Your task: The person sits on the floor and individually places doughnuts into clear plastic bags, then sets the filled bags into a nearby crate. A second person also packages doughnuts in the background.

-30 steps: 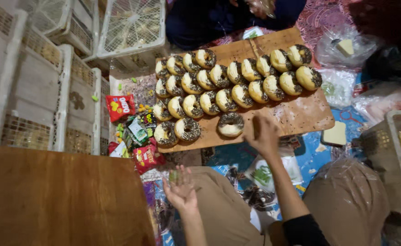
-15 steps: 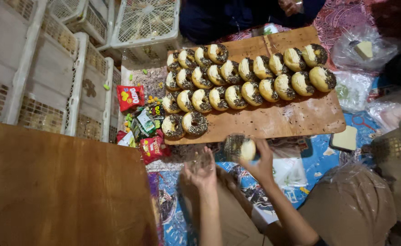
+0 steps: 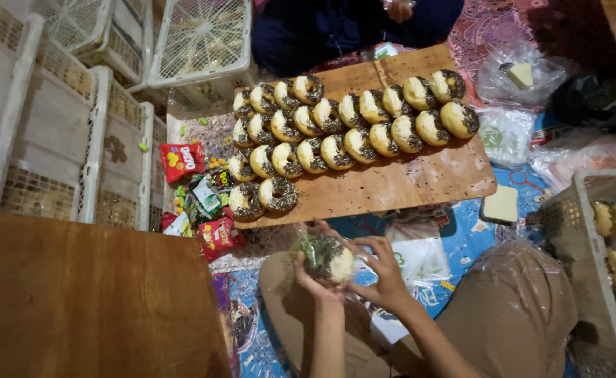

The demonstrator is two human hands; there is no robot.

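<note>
Nearest, a bare wooden table (image 3: 77, 301) fills the near left corner. Just right of it, both hands meet over the person's lap. The left hand (image 3: 313, 278) cups a chocolate-sprinkled doughnut (image 3: 329, 257) from below, its grip curled closed around the doughnut through a clear plastic bag (image 3: 306, 241). The right hand (image 3: 385, 273) pinches the bag's edge on the right side, fingers closed on the plastic beside the doughnut.

Just beyond the hands lies a wooden board (image 3: 392, 185), with rows of sprinkled doughnuts (image 3: 343, 126) leaning on one another across its far half; the near right part is bare but for loose sprinkles. Left of the board, small snack packets (image 3: 196, 203) lie scattered on the floor. At the right edge a white crate (image 3: 567, 210) holds plain doughnuts. Farther left, empty white crates (image 3: 70, 133) stand stacked, and another person sits at the far side.
</note>
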